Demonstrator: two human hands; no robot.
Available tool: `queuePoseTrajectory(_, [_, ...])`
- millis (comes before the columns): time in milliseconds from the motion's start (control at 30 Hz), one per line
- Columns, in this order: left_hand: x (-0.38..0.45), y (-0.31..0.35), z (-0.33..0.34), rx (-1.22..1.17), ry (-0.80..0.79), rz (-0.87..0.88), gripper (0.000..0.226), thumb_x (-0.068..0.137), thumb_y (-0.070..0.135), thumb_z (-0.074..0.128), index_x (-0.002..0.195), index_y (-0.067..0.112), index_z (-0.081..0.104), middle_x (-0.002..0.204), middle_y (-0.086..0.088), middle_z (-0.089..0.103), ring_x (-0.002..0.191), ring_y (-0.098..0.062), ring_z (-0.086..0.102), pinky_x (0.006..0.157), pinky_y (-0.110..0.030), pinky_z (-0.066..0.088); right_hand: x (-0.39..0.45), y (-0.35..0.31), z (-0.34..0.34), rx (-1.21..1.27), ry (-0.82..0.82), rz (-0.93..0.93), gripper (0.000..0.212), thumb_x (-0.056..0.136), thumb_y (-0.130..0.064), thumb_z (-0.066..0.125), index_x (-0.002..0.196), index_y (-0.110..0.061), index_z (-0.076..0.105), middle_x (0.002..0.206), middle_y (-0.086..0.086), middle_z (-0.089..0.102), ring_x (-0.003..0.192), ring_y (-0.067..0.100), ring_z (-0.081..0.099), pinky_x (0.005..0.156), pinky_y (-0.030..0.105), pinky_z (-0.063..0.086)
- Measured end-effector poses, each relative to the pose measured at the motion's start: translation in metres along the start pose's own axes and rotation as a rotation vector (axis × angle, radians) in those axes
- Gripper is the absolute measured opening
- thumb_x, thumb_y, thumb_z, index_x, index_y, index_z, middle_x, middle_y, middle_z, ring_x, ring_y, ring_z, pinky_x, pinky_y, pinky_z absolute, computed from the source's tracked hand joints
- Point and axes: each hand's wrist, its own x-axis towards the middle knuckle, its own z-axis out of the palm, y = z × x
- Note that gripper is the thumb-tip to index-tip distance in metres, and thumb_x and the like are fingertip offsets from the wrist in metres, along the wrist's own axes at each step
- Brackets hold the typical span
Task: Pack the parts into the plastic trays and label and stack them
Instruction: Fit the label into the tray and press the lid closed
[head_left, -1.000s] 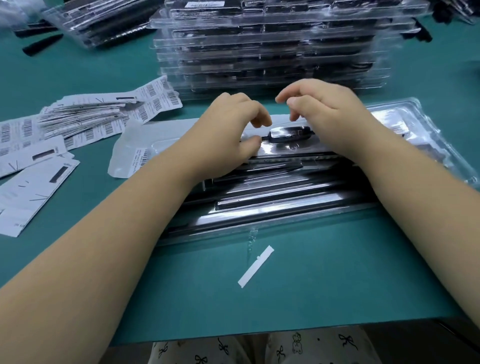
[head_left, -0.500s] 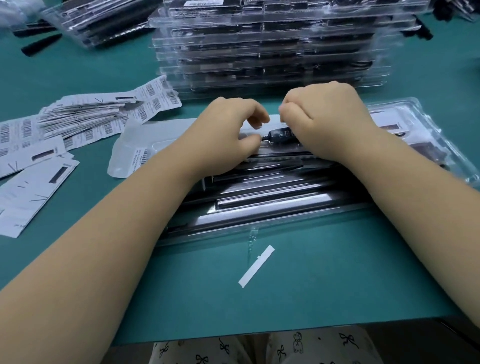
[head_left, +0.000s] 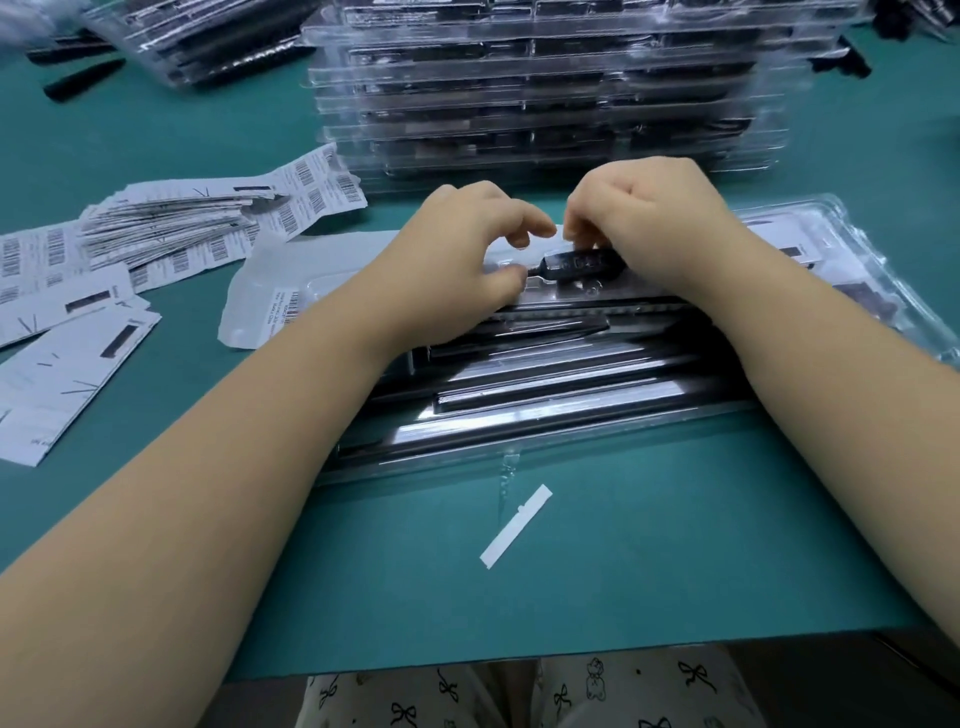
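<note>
The big clear tray (head_left: 857, 249) lay in the middle, and I had moved my right hand (head_left: 660, 223) and left hand (head_left: 462, 244) closer to pinch the small black part (head_left: 576, 265) into its far slot.

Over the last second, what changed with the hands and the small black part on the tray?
The right hand closed in over the small black part, its fingers curling down onto the part's far edge. The left hand kept its thumb at the part's left tip. The tray, the stack of trays, the labels and the white strip stayed put.
</note>
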Motion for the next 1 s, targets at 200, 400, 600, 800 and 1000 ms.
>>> queuePoseTrajectory(200, [-0.003,0.001,0.001,0.031,0.005,0.037,0.041,0.091,0.013,0.053,0.118,0.043,0.058,0.101,0.009,0.045,0.096,-0.015,0.032,0.085,-0.021,0.022,-0.006,0.003,-0.022,-0.007,-0.337,-0.037,0.024,0.083,-0.017,0.062,0.096,-0.036,0.066,0.089,-0.005,0.067,0.085,0.017,0.061,0.078,0.03,0.051])
queuePoseTrajectory(400, [-0.003,0.004,0.001,0.135,0.029,0.065,0.036,0.091,0.017,0.054,0.117,0.04,0.064,0.107,0.004,0.052,0.096,-0.016,0.034,0.093,-0.036,0.035,0.004,0.005,-0.022,-0.068,-0.337,-0.01,0.026,0.083,-0.018,0.07,0.101,-0.035,0.062,0.083,-0.015,0.059,0.058,-0.012,0.052,0.048,0.002,0.035])
queuePoseTrajectory(600, [-0.005,0.009,-0.006,0.294,-0.038,0.096,0.035,0.093,0.026,0.051,0.122,0.044,0.06,0.124,0.008,0.054,0.101,-0.02,0.037,0.092,-0.043,0.037,-0.004,0.014,-0.022,0.025,-0.125,0.061,0.021,0.076,-0.036,0.075,0.094,-0.038,0.065,0.087,-0.013,0.061,0.073,-0.003,0.054,0.069,0.018,0.044])
queuePoseTrajectory(800, [-0.008,0.02,-0.006,0.487,-0.211,0.153,0.047,0.098,0.038,0.029,0.143,0.033,0.038,0.147,0.022,0.036,0.11,-0.021,0.037,0.096,-0.043,0.039,-0.008,0.016,-0.027,-0.089,-0.193,0.077,0.012,0.082,-0.044,0.066,0.092,-0.038,0.067,0.079,-0.017,0.066,0.064,-0.012,0.055,0.054,0.004,0.038])
queuePoseTrajectory(1000, [-0.018,0.017,0.001,0.425,-0.451,0.021,0.075,0.078,0.07,0.001,0.147,0.043,-0.012,0.156,0.025,-0.01,0.141,-0.009,0.002,0.113,-0.033,0.003,-0.007,0.021,-0.031,-0.171,-0.183,0.124,0.011,0.082,-0.044,0.067,0.087,-0.035,0.065,0.061,-0.024,0.059,0.044,-0.011,0.049,0.051,0.015,0.037])
